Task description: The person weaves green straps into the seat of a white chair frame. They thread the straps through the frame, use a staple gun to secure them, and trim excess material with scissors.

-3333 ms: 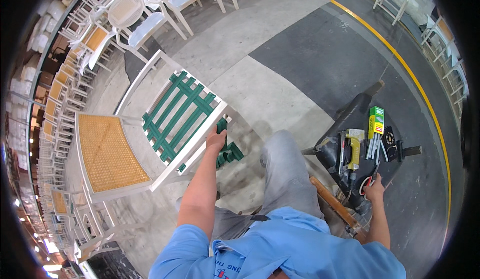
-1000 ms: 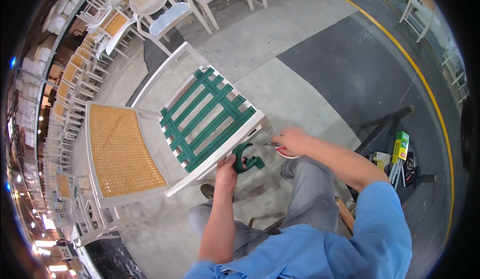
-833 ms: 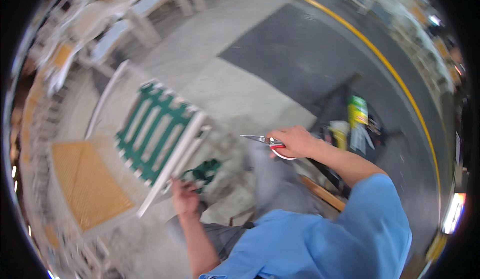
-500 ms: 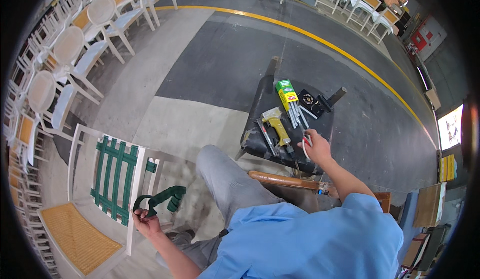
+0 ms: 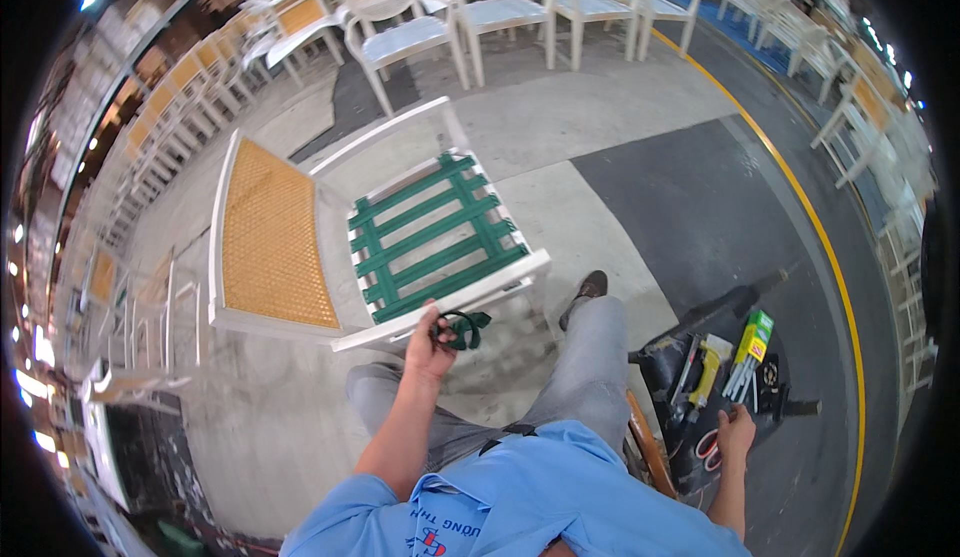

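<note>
My left hand point(image 5: 430, 347) is closed around a dark green webbing strap point(image 5: 465, 330), whose loose end hangs in loops. The hand is at the front rail of a white chair frame point(image 5: 485, 295), whose seat opening has crossed green webbing point(image 5: 430, 237). The woven cane backrest point(image 5: 275, 237) is on the left. Over a black padded stool point(image 5: 665, 367), my right hand point(image 5: 737, 429) has loosely bent fingers and no visible object in them. Just beside it lie red-and-white-handled scissors point(image 5: 709, 449). A yellow staple gun point(image 5: 706, 377) rests farther up the stool.
Beside the staple gun are a green-and-yellow box point(image 5: 757, 333), metal staple strips point(image 5: 741, 379) and a black device point(image 5: 770, 377). A wooden rail point(image 5: 650, 447) runs along the stool's near side. Rows of white chairs point(image 5: 500, 7) stand beyond, with a yellow floor line point(image 5: 815, 212) at right.
The view has swung left toward the chair. My right hand has let go of the scissors, which now lie on the stool. My left hand still holds the strap, now gathered closer.
</note>
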Demonstrator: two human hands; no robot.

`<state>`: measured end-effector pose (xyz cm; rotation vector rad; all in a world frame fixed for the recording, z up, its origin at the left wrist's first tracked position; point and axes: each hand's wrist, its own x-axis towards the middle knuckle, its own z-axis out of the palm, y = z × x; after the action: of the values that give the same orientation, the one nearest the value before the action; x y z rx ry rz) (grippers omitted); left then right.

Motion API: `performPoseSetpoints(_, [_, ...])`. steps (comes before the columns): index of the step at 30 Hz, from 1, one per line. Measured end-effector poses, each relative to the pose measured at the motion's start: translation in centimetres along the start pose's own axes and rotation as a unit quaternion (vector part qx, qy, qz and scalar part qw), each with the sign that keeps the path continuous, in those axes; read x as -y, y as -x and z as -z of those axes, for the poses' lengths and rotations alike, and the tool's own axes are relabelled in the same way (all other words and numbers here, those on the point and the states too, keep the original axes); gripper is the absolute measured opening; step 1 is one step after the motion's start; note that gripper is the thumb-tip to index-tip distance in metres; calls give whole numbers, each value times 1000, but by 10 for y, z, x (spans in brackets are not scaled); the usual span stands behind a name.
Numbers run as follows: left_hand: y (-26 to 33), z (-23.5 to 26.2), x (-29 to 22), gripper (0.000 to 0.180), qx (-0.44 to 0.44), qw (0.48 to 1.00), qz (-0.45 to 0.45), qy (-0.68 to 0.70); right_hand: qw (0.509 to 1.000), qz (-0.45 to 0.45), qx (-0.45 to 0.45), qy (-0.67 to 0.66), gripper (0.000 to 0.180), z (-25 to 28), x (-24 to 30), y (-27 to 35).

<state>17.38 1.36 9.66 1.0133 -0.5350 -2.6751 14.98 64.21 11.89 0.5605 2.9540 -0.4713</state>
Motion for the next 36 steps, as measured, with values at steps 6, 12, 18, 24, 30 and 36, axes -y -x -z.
performPoseSetpoints(6, [26, -10, 2, 30, -19, 999, 22, -20, 949, 246, 33, -195, 36, -17, 176, -63])
performPoseSetpoints(12, [39, -4, -3, 37, 3, 998, 61, -17, 878, 360, 149, -277, 32, -22, 360, -56])
performPoseSetpoints(18, [41, 11, -8, 47, 28, 990, 64, -127, 761, 583, 153, -240, 30, -57, 468, 11])
performPoseSetpoints(24, [15, 35, -5, 33, -95, 986, 41, -129, 793, 592, 94, -111, 26, -96, 491, 32])
performPoseSetpoints(30, [-42, 49, -19, 39, -90, 990, 44, -95, 778, 611, 83, -119, 22, -97, 492, 34])
performPoseSetpoints(36, [-78, 37, -23, 54, -36, 991, 71, -104, 790, 588, 137, -107, 24, -94, 492, 29])
